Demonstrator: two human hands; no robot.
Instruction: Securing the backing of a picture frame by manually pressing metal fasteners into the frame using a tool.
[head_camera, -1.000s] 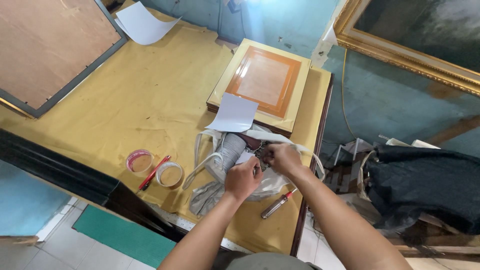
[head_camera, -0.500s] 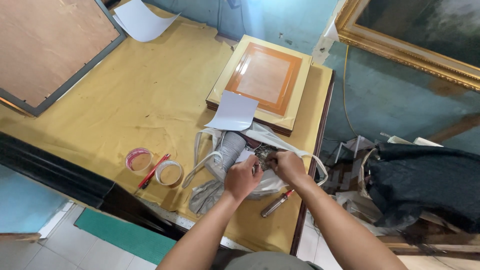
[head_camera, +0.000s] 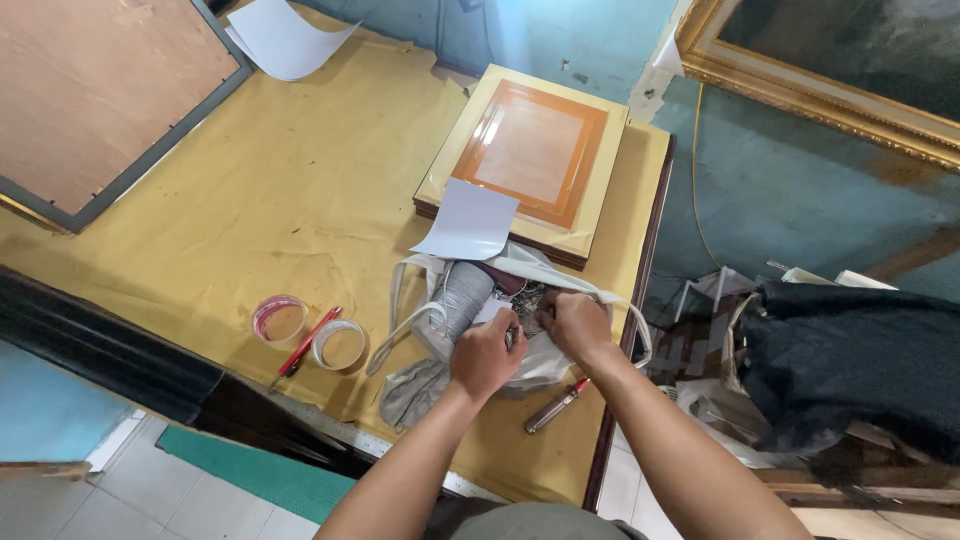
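A: Status of the hands?

B: I read the left hand (head_camera: 487, 352) and right hand (head_camera: 572, 322) with fingers curled closed on the rim of the white plastic bag (head_camera: 520, 368) at the near edge of the yellow paper-covered table (head_camera: 250, 220).

A: Hazards?

B: The bag may tear; the brown-handled tool (head_camera: 555, 406) beside it could roll off. Blue walls, tiled floor.
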